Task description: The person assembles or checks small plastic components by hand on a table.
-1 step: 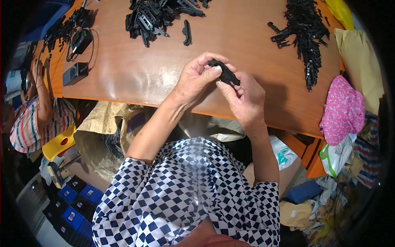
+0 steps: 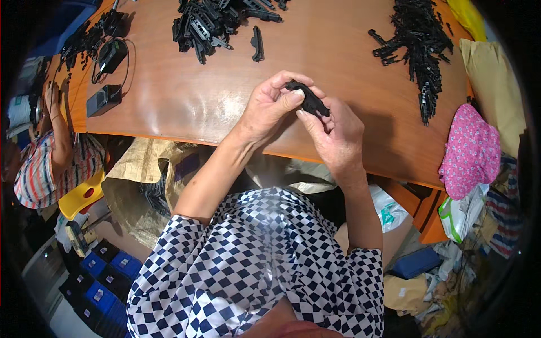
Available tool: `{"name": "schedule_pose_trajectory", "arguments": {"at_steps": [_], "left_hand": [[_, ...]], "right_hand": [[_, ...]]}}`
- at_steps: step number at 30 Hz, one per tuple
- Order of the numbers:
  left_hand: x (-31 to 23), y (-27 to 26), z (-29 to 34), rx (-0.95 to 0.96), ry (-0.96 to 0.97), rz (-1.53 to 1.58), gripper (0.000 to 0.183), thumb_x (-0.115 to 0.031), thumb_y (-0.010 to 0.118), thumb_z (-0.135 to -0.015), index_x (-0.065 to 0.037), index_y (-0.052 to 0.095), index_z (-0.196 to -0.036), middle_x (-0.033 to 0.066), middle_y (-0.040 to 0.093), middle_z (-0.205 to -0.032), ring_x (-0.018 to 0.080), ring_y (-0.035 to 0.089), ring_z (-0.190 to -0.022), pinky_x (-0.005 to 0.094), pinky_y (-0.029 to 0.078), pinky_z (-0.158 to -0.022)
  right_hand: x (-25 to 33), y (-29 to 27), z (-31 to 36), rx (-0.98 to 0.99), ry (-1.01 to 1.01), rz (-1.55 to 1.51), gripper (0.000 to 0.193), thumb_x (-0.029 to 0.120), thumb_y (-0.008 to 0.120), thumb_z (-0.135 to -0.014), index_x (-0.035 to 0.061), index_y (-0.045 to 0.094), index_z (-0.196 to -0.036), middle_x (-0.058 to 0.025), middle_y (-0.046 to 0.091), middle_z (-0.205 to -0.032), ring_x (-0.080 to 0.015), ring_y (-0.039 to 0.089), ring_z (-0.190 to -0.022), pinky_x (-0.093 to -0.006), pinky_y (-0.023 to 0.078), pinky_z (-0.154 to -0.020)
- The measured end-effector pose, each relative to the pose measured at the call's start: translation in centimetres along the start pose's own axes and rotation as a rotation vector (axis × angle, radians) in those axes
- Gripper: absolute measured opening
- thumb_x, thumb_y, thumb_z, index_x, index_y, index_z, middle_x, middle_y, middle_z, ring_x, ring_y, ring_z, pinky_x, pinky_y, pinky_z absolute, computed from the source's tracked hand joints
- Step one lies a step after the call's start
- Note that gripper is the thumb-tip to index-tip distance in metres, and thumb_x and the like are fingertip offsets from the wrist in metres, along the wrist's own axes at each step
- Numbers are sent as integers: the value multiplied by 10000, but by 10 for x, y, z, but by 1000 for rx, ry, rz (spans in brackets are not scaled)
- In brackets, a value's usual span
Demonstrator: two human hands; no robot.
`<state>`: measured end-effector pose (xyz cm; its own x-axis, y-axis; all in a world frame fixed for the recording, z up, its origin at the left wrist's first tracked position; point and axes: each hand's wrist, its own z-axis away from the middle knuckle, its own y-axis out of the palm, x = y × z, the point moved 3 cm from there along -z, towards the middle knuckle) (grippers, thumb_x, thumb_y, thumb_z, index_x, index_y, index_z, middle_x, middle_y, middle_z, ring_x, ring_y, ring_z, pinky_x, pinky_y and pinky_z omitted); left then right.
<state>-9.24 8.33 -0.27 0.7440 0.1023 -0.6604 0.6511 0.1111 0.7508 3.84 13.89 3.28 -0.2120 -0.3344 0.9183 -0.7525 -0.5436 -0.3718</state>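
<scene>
Both my hands meet above the near part of the wooden table, holding one black plastic part (image 2: 313,103) between them. My left hand (image 2: 276,102) pinches its upper left end, thumb on top and fingers curled behind. At the lower right end, my right hand (image 2: 336,132) grips it with thumb and fingertips; some fingers are hidden. The piece is long, dark and slightly curved, and it slants down to the right. Beyond my hands a single slim black plastic piece (image 2: 257,44) lies apart from a pile of similar black pieces (image 2: 205,28).
Smaller black parts form a long heap (image 2: 420,50) at the right of the wooden table (image 2: 186,107). Black boxes with cords (image 2: 104,100) stand at left, near a co-worker's arm (image 2: 58,127). An open woven sack (image 2: 132,174) sits below the edge; a pink flowered cloth (image 2: 470,152) hangs right.
</scene>
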Motion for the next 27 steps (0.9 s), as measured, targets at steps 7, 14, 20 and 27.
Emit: {"name": "schedule_pose_trajectory", "arguments": {"at_steps": [7, 14, 20, 27], "left_hand": [[1, -4, 5, -19, 13, 19, 292, -129, 645, -883, -39, 556, -1145, 172, 635, -1081, 264, 616, -1031, 417, 511, -915], [0, -6, 7, 48, 66, -24, 274, -121, 674, -859, -62, 573, -1106, 146, 642, -1059, 240, 613, -1009, 368, 493, -915], [6, -2, 5, -7, -16, 34, 243, -126, 648, -880, -67, 563, -1100, 138, 643, -1044, 232, 605, -1013, 358, 484, -915], [1, -10, 20, -28, -100, -211, 214, -94, 576, -929, -16, 547, -1126, 110, 647, -1028, 171, 613, -962, 299, 501, -873]], "right_hand": [[-2, 6, 3, -33, -30, 74, 284, 154, 745, -791, 21, 562, -964, -150, 606, -794, -291, 638, -682, -363, 507, -589], [7, 5, 7, -12, -46, 104, 220, 121, 715, -801, 19, 570, -932, -166, 604, -805, -339, 630, -727, -387, 496, -608], [-1, 3, 7, -57, -85, 131, 201, 120, 700, -810, 31, 586, -950, -167, 609, -817, -344, 633, -737, -400, 491, -617], [-10, -12, 9, 213, -7, 132, 177, 142, 687, -819, 42, 599, -937, -145, 618, -817, -314, 639, -726, -389, 492, -612]]}}
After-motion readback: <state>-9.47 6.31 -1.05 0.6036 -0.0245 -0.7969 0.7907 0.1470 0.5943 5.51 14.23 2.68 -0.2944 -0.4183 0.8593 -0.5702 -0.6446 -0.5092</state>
